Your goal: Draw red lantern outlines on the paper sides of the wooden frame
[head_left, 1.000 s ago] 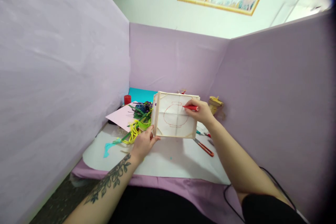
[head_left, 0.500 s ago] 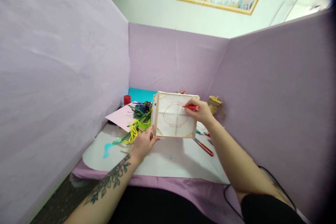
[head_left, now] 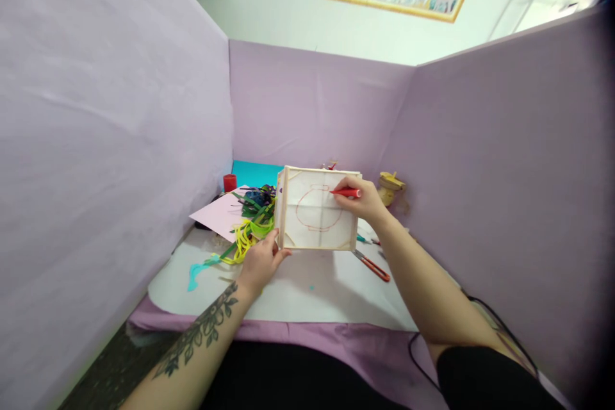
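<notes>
My left hand (head_left: pixel 261 261) grips the lower left corner of a white paper lantern (head_left: pixel 307 237), a box with pale wooden edges, and holds it tilted up off the table. Its facing panel carries a red outline of a round lantern with short bands at top and bottom. In my right hand (head_left: pixel 365 200) is a red marker (head_left: pixel 346 193), its tip at the upper right of the drawn outline. The fingers are wrapped round the marker's barrel. Parts of the right hand cover the box's right edge.
Left of the box lie green and yellow paper strips (head_left: pixel 246 240), a pink sheet (head_left: pixel 218 214) and a red cup-like object (head_left: pixel 230 182). An orange-handled cutter (head_left: pixel 372 266) rests at right, near a yellow woven object (head_left: pixel 390 187). Lilac partitions (head_left: pixel 317 102) surround the table.
The marker tip has moved slightly left and down along the top right of the outline. The whole view has shifted a little; my left hand keeps its hold.
</notes>
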The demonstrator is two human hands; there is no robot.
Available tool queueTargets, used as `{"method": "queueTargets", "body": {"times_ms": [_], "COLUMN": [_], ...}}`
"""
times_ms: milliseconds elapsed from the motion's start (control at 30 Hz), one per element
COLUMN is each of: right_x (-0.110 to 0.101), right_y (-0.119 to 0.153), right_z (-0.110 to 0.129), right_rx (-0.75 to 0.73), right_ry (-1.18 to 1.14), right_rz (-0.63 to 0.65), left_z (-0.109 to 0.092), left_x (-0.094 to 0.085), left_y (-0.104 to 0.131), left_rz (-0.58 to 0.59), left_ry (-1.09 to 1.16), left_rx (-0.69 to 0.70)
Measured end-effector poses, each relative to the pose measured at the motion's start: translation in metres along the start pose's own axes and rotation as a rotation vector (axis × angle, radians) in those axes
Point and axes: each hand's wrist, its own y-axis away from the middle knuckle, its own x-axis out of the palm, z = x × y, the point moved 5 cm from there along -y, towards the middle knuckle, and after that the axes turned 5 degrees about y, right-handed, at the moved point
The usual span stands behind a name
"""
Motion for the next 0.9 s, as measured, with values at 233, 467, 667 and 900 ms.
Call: {"method": "queueTargets", "body": {"times_ms": [233,467,667,900], "right_x": [0.0013,0.0013,-0.0013,0.0], "right_y": [-0.0004,0.0006,0.0025,0.0007], "right_z": [0.0014,0.0009,0.0021,0.0036], "right_rx": [-0.012,-0.013,-0.012,-0.037], "right_ry": [0.052,0.055,0.008,-0.014], "right_rz": [0.015,0.007,-0.02,-0.023], "left_z": [-0.0011,-0.0013,-0.0024,-0.0015], "left_x": [-0.0008,-0.0006,-0.001,-0.0011], "left_y": [-0.0003,0.0002,0.0002,0.0005], "left_rz": [-0.003,0.001,0.0,-0.008], "left_ry": [0.003,0.005,0.002,-0.006], "left_rx": [0.008,-0.002,0.008,0.003]}}
